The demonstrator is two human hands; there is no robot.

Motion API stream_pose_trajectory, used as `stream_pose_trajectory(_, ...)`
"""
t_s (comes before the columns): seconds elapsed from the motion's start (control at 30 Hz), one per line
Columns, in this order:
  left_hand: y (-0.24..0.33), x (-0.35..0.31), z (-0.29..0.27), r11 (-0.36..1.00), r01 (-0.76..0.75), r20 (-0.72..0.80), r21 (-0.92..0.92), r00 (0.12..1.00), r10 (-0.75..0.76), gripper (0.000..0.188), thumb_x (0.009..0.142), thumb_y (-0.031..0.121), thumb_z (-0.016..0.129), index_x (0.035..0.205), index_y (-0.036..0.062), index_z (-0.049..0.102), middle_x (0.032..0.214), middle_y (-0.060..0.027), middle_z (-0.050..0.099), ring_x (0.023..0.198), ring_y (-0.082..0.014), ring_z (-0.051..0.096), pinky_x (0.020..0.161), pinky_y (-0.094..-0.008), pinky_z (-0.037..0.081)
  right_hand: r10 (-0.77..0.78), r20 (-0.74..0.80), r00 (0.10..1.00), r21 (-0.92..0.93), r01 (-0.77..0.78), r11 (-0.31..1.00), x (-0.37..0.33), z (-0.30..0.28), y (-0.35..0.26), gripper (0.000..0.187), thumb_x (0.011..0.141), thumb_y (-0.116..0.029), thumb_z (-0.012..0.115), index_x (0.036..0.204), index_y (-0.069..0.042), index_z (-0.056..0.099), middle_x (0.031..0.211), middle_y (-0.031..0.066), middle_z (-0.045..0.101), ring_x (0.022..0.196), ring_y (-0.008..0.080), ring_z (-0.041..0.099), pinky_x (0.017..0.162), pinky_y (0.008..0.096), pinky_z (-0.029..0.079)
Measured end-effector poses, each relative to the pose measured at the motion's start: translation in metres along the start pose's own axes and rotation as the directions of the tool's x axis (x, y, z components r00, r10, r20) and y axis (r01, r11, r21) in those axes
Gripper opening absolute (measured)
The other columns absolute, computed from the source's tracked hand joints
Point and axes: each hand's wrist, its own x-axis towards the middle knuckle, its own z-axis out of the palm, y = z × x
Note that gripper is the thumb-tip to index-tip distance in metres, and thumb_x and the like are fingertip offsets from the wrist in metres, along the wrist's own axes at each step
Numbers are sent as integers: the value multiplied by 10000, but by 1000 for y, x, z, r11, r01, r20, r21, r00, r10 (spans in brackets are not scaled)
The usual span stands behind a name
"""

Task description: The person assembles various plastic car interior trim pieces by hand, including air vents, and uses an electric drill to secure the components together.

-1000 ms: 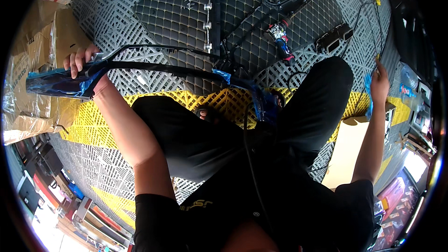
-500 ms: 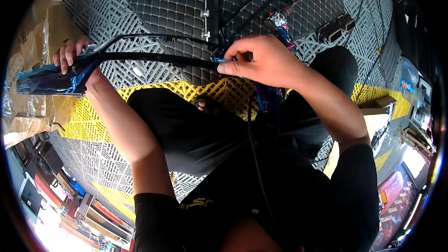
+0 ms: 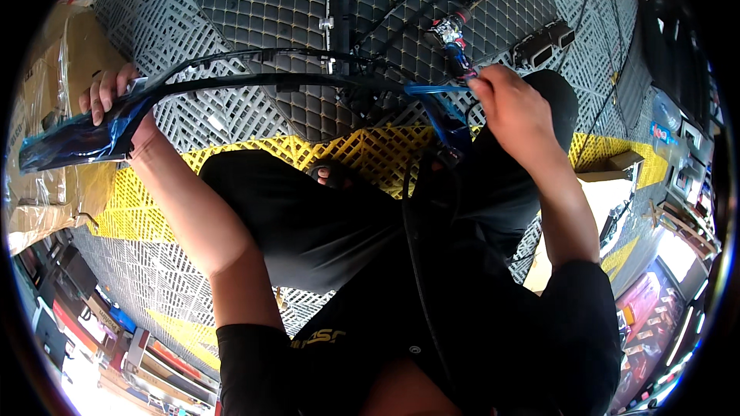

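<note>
A long curved black trim frame spans the space above my lap, its wide left end glossy and tinted blue. My left hand is closed around that wide end. At the frame's right end, a strip of blue film stretches taut from the black bar to my right hand, whose fingers pinch it. More blue glossy surface hangs at the right end, beside my knee. My right fingertips are partly hidden by the hand itself.
A quilted black mat lies ahead on the grey and yellow grid floor. On it rest a metal-studded black bar, a multicoloured tool and a twin-opening black part. A cardboard box stands left. A black cable hangs before me.
My right hand has moved right, away from the bar, drawing the blue film out into a taut strip. My left hand keeps its hold on the wide end.
</note>
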Motion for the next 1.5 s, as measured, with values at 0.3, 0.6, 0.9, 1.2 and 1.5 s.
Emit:
stream_pose_trajectory(0.3, 29, -19, -11, 994, -111, -18, 5, 994, 111, 226, 917, 206, 563, 693, 180, 583, 521, 81, 572, 567, -79, 453, 665, -277, 295, 523, -258, 813, -315, -582, 750, -78, -18, 195, 316, 1008, -431, 514, 1082, -133, 589, 1074, 108, 688, 934, 359, 687, 742, 496, 532)
stream_pose_trajectory(0.6, 12, -13, -5, 990, -141, -60, 1, 988, 140, 242, 909, 201, 544, 668, 188, 554, 525, 87, 576, 581, -75, 482, 674, -278, 305, 651, -179, 737, 516, -494, 700, -96, -32, 331, 333, 922, -387, 692, 1056, -82, 707, 924, 91, 732, 768, 226, 683, 745, 329, 524)
stream_pose_trajectory(0.9, 21, -15, 11, 982, -175, -51, 71, 982, 179, 255, 907, 211, 555, 654, 180, 556, 528, 80, 591, 562, -75, 492, 662, -278, 311, 341, -424, 839, 659, 28, 752, -26, -59, 190, 185, 962, -192, 685, 1033, -30, 633, 982, 50, 714, 644, 69, 582, 571, 205, 444)
stream_pose_trajectory(1.2, 8, -15, 18, 985, -166, -23, 51, 986, 167, 269, 915, 201, 530, 646, 183, 532, 518, 84, 565, 596, -81, 485, 704, -296, 313, 228, 13, 974, 812, -143, 566, -40, -83, 332, 541, 1020, -207, 550, 1492, -6, 377, 1180, 118, 678, 748, 91, 623, 616, 221, 464)
stream_pose_trajectory(1.5, -24, -12, 31, 934, -131, -247, 334, 944, 221, 356, 768, 444, 688, 832, 115, 569, 717, 19, 568, 712, -174, 479, 736, -327, 344, 323, -187, 928, 528, -183, 829, 36, -169, 233, 633, 978, -499, 551, 1461, -95, 489, 1437, 123, 552, 1334, 263, 511, 1119, 401, 352)
